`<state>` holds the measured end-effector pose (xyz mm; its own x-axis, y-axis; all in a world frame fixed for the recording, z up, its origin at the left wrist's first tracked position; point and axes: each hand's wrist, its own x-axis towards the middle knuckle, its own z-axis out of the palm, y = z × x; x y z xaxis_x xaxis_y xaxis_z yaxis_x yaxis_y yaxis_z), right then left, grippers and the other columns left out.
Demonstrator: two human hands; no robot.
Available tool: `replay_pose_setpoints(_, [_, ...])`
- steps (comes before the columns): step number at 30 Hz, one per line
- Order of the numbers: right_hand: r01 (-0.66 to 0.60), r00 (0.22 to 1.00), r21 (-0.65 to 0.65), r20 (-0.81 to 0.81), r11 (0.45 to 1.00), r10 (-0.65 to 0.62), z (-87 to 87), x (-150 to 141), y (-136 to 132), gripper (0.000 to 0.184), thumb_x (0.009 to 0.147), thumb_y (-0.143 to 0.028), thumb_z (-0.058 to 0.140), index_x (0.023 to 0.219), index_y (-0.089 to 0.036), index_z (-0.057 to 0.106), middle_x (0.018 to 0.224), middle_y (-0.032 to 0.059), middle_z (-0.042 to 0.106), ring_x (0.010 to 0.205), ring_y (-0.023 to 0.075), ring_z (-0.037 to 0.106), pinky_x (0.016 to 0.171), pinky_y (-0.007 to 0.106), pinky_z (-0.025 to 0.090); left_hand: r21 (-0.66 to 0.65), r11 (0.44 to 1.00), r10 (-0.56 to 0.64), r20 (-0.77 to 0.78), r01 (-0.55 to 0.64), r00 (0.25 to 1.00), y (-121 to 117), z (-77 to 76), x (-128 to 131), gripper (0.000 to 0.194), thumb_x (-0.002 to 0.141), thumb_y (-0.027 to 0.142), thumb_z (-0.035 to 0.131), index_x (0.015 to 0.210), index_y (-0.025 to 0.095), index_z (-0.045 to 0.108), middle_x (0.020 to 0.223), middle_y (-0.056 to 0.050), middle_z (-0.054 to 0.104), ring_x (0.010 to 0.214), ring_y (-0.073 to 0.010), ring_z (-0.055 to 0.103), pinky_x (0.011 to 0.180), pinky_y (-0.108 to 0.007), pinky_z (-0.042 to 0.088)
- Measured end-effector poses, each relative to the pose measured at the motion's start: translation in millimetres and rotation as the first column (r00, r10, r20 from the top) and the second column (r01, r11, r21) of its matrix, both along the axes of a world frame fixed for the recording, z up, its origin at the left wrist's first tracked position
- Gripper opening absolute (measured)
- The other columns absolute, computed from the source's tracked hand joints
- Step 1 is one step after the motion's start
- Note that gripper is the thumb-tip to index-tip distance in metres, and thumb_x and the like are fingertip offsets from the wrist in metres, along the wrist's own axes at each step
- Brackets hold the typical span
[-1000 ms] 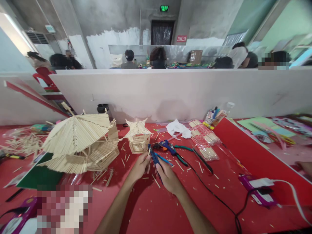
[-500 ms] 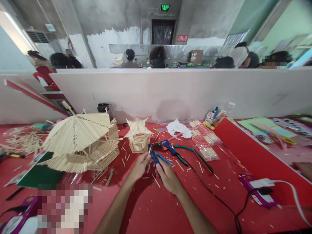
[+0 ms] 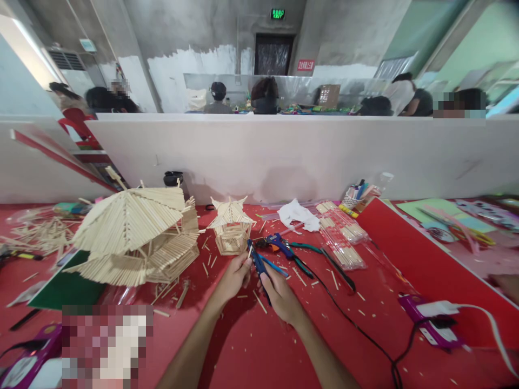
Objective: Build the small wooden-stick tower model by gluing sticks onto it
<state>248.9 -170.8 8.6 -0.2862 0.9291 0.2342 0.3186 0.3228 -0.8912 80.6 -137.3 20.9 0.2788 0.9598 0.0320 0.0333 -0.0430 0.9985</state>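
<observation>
My left hand [image 3: 235, 278] pinches a short, pale wooden stick [image 3: 250, 252]. My right hand [image 3: 279, 294] is wrapped round a slim dark blue tool [image 3: 259, 265] resembling a utility knife, its tip beside the stick. Beneath the right fingers a lighter blue bar [image 3: 275, 266] sticks out; whether it belongs to the tool I cannot tell. Just beyond my hands stands a small stick-built pavilion [image 3: 230, 229] with a pointed roof. A blue glue gun [image 3: 279, 243] lies to its right. At left is a larger stick-built pavilion [image 3: 133, 232] with broad layered roofs.
Loose sticks [image 3: 40, 235] are piled at far left. Packets of sticks [image 3: 343, 237], a white crumpled tissue [image 3: 299, 215] and a pen basket [image 3: 354, 194] sit toward the back right. A black cable [image 3: 352, 321] runs to a purple power strip [image 3: 430, 321]. A white partition [image 3: 300, 156] closes off the back.
The view has shifted very slightly. Both hands keep almost the same place and hold, with the stick still against the dark blue tool's tip.
</observation>
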Motion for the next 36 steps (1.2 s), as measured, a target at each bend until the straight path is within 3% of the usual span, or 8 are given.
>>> replay_pose_setpoints(4, [0.014,1.0,0.008,0.012,1.0,-0.014,-2.1,1,0,0.048,0.105,-0.038,0.037,0.151,-0.028,0.045,0.129,0.0068,0.069,0.115,0.0238,0.066,0.107,0.045,0.05,-0.009,1.0,0.001,0.008,-0.001,1.0,0,2.0,0,0.05,0.087,0.068,0.051,0.087,0.018,0.055,0.052,0.011,0.038,0.037,-0.0072,0.033,0.039,-0.021,0.027])
replay_pose_setpoints(10, [0.017,1.0,0.016,0.017,1.0,-0.017,-3.3,-2,0,0.05,0.106,-0.042,0.034,0.151,-0.024,0.045,0.146,0.0092,0.057,0.138,0.0243,0.05,0.118,0.047,0.037,0.01,1.0,0.008,0.014,-0.008,1.0,0,-1.2,3,0.049,0.088,0.067,0.049,0.083,0.019,0.052,0.05,0.01,0.037,0.037,-0.0077,0.032,0.04,-0.021,0.027])
replay_pose_setpoints(14, [0.008,1.0,0.024,0.027,1.0,-0.008,-1.1,-2,1,0.051,0.106,-0.042,0.033,0.151,-0.022,0.046,0.149,0.0101,0.054,0.14,0.0246,0.047,0.119,0.047,0.035,0.008,1.0,0.024,0.004,-0.024,1.0,1,-5.8,4,0.05,0.088,0.068,0.049,0.082,0.019,0.052,0.05,0.01,0.037,0.039,-0.0075,0.032,0.041,-0.021,0.027])
replay_pose_setpoints(17, [0.016,0.999,0.001,0.05,1.0,-0.016,0.6,-1,0,0.051,0.106,-0.042,0.031,0.151,-0.023,0.046,0.14,0.0106,0.061,0.131,0.0253,0.056,0.114,0.047,0.042,-0.017,1.0,0.026,0.012,-0.026,1.0,0,-6.9,4,0.052,0.086,0.07,0.051,0.084,0.018,0.053,0.053,0.01,0.035,0.041,-0.0073,0.03,0.041,-0.021,0.028])
replay_pose_setpoints(22, [0.049,0.997,-0.01,0.06,0.999,-0.048,-3.2,0,-2,0.051,0.106,-0.045,0.029,0.148,-0.025,0.049,0.108,0.0091,0.073,0.103,0.0252,0.069,0.094,0.042,0.056,-0.031,0.999,0.034,0.02,-0.033,0.999,-1,-5.8,5,0.056,0.084,0.074,0.05,0.081,0.018,0.052,0.055,0.009,0.035,0.045,-0.0074,0.029,0.044,-0.021,0.026])
replay_pose_setpoints(29, [0.09,0.991,-0.03,0.106,0.995,-0.087,-12.0,-1,-2,0.054,0.105,-0.049,0.025,0.145,-0.024,0.052,0.099,0.0089,0.074,0.087,0.0264,0.071,0.086,0.042,0.056,-0.01,0.997,0.074,-0.052,-0.075,0.996,1,-12.5,8,0.054,0.086,0.073,0.047,0.079,0.019,0.049,0.059,0.008,0.038,0.052,-0.01,0.034,0.05,-0.022,0.029])
replay_pose_setpoints(36, [0.192,0.979,-0.075,0.081,0.979,-0.186,-16.3,-12,-2,0.059,0.106,-0.05,0.021,0.139,-0.016,0.056,0.077,0.0075,0.072,0.068,0.0245,0.068,0.074,0.038,0.056,0.111,0.985,0.137,-0.055,-0.131,0.989,-2,-8.5,17,0.045,0.093,0.061,0.045,0.089,0.019,0.06,0.08,-0.002,0.063,0.079,-0.0191,0.054,0.078,-0.031,0.046])
